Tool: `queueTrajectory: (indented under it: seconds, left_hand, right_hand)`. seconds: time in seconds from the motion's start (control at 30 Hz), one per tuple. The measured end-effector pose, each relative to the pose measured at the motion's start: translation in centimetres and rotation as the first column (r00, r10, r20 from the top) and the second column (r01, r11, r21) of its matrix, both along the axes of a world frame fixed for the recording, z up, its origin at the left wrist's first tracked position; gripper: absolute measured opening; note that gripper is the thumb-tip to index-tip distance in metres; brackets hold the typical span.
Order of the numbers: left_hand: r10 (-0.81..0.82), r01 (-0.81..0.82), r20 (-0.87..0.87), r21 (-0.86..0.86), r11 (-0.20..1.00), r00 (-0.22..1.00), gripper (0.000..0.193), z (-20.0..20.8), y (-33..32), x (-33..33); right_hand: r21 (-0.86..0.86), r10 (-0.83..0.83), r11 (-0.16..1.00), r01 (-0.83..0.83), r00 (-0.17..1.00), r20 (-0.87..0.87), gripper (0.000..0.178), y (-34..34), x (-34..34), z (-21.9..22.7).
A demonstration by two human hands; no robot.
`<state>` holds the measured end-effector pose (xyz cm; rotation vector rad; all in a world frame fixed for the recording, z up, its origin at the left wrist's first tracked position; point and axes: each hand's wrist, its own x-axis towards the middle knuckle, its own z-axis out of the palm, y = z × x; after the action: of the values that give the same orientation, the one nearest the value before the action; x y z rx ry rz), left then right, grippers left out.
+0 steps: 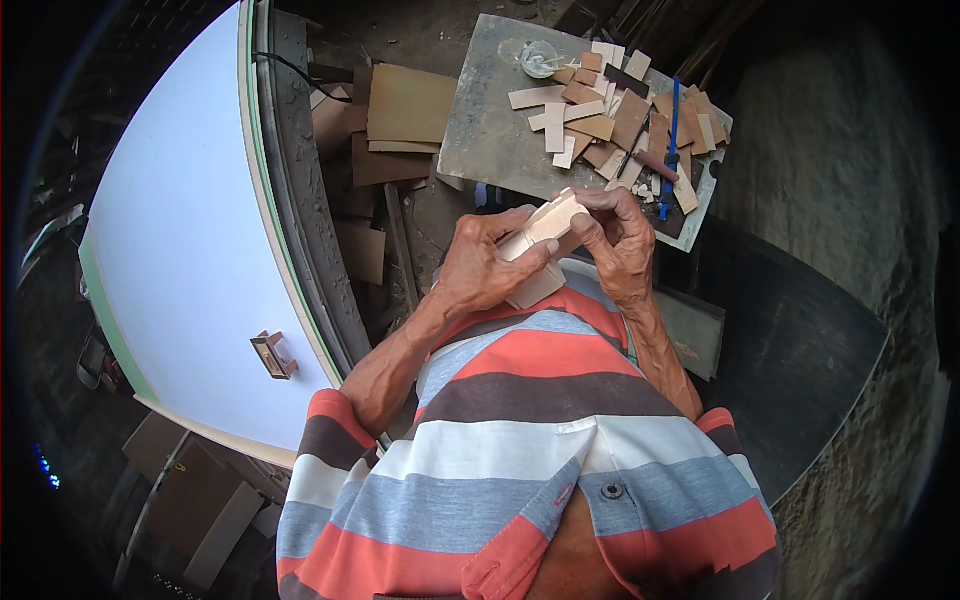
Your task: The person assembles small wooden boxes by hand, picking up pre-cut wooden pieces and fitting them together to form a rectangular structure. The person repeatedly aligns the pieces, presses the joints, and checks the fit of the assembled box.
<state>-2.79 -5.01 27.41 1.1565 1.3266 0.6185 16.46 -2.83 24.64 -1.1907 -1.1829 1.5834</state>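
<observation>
A small assembly of pale, flat wooden pieces (550, 222) is held between my two hands, just in front of my striped shirt. My left hand (485, 262) grips its left side, with the thumb lying across the face. On the other side, my right hand (622, 250) holds the upper right end between thumb and fingers. Another pale flat part (537, 290) juts out below the left thumb. My fingers cover some of the joints, so how the pieces fit together is partly hidden.
Ahead stands a worn grey table (480, 130) bearing several thin wood pieces (630, 122), a dish of white paste (540, 58) and a blue-framed tool (672, 150). At left, a white board (200, 220) carries a small wooden frame (273, 356). A dark panel (790, 350) lies at right.
</observation>
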Motion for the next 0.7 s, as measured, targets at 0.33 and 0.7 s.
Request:
queueTrajectory:
  seconds: [0.33,0.7]
  left_hand:
    - [-0.018,0.017,0.006,0.033,0.999,1.0,0.032,0.02,0.11,0.17]
    - [0.006,-0.006,0.019,0.015,1.0,1.0,0.032,-0.41,-0.1,0.07]
  right_hand:
    - [-0.011,-0.023,1.0,0.023,0.999,-0.042,0.021,-0.35,0.09,-0.08]
    - [-0.146,0.011,0.989,-0.023,0.996,-0.085,0.03,-0.21,0.35,-0.18]
